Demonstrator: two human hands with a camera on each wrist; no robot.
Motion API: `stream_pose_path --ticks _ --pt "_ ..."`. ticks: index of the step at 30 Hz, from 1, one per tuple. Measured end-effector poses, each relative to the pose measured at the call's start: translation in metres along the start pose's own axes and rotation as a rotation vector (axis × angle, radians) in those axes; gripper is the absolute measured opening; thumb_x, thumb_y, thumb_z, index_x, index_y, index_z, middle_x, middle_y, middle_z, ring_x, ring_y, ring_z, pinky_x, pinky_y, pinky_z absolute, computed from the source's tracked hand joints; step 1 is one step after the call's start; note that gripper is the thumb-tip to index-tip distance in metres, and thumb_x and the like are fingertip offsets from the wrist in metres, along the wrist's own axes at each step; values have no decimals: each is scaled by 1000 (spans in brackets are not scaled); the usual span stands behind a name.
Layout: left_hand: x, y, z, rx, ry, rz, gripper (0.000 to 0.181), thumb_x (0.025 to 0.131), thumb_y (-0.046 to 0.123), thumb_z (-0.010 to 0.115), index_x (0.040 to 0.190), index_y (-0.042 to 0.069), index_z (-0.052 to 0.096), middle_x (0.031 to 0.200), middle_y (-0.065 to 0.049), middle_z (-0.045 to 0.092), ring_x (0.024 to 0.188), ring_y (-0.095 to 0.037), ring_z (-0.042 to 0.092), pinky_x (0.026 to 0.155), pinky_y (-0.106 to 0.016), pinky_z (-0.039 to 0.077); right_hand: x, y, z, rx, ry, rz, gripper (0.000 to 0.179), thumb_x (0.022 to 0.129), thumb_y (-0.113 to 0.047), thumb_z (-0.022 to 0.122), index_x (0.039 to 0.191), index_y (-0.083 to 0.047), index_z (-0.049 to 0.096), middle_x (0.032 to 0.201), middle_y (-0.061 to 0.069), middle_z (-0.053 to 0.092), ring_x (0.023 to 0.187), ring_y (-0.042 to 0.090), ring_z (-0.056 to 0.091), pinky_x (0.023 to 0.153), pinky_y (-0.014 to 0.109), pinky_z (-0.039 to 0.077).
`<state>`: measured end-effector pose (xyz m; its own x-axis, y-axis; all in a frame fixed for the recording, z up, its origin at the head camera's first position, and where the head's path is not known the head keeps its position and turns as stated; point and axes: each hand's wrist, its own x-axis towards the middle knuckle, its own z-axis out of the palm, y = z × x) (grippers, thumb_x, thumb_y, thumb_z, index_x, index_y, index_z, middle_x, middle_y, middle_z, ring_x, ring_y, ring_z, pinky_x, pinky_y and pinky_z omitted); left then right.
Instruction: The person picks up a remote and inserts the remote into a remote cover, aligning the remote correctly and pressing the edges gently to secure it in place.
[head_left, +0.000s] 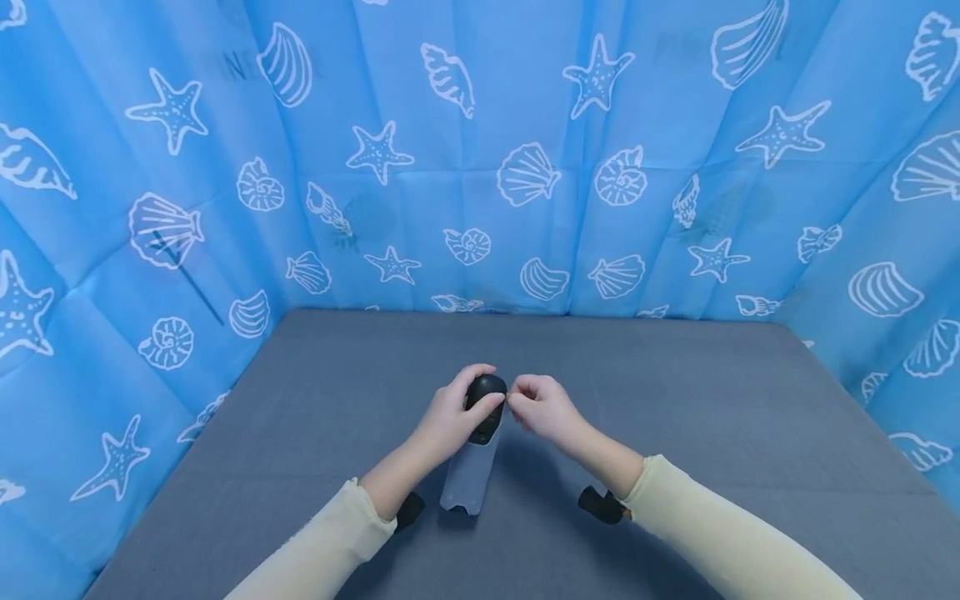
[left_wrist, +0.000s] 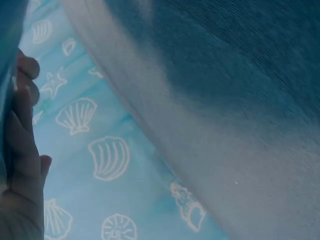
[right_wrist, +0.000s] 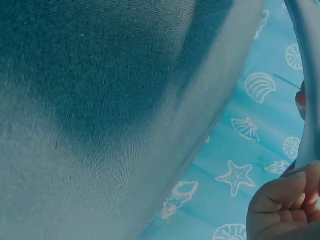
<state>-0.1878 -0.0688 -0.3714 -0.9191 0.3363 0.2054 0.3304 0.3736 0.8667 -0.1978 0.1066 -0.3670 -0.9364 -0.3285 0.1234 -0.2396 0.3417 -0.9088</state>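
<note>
A long, flat grey object with a rounded black end slants up from the table in the head view, its notched grey end toward me. My left hand grips the black end, thumb across its face and fingers round the far side. At its right edge my right hand pinches with thumb and forefinger, other fingers curled in. In the right wrist view, the right hand is close against the object's pale side. Only part of the left hand shows in the left wrist view. What exactly the right fingertips pinch I cannot tell.
A grey cloth covers the table. Blue curtains printed with white shells and starfish hang behind it and at both sides. Black wrist cameras sit under the forearms, near the pale sleeves.
</note>
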Motion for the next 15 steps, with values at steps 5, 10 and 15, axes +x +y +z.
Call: stream_pose_path --ticks 5,10,15 --pt "-1 -1 -4 -12 -61 -9 41 100 23 57 137 8 47 117 -20 60 93 -27 63 72 -39 53 -1 0 -2 45 -14 37 23 89 2 46 68 -2 53 58 4 51 49 14 44 50 28 38" --pt "1 2 -9 35 -140 66 33 99 20 57 130 10 53 112 -15 61 87 -23 61 69 -37 51 0 -5 -3 136 81 86 25 91 1 45 68 -1 53 59 4 50 51 16 42 51 28 38" --pt "2 3 -11 167 -130 164 29 97 15 60 126 9 56 108 -12 63 81 -21 60 64 -32 50 1 -6 -1 152 183 77 25 90 3 46 67 -2 53 57 4 47 48 14 36 49 27 33"
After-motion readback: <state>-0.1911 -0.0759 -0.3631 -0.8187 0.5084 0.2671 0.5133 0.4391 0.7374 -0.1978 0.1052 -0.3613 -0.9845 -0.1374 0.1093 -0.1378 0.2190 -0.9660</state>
